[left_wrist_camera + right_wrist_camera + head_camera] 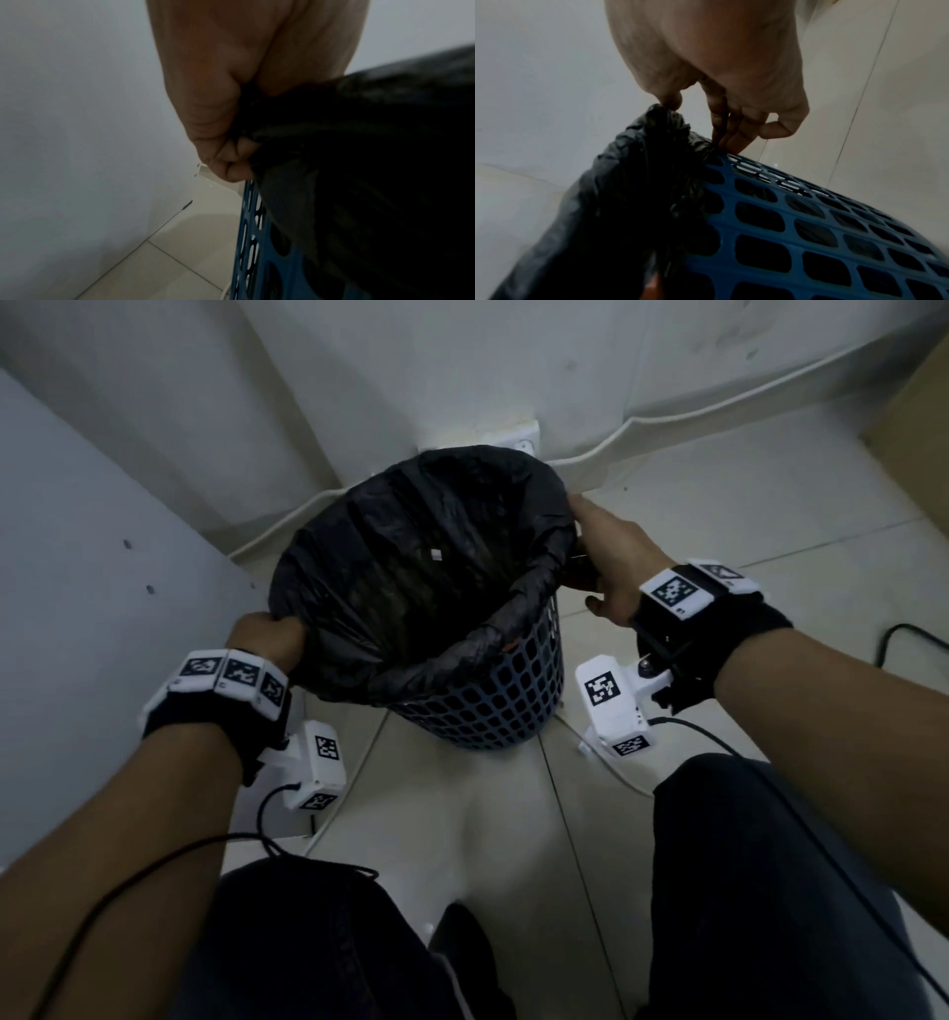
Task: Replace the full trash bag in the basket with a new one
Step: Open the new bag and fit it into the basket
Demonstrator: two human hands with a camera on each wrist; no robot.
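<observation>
A blue lattice basket [506,695] stands on the tiled floor in a corner, lined with a black trash bag [411,588] whose edge is folded over the rim. My left hand [272,636] grips the bag's edge at the near left of the rim, fingers curled into the plastic [231,158]. My right hand [603,546] is at the right side of the rim, thumb and fingers pinching the bag's edge [677,121] just above the basket wall [795,223]. A small white scrap [436,553] shows deep inside the bag.
White walls close in behind the basket and a white panel [102,588] stands on the left. A white cable [667,423] runs along the wall base, a black cable [909,634] lies at right. My knees [770,891] are near the basket.
</observation>
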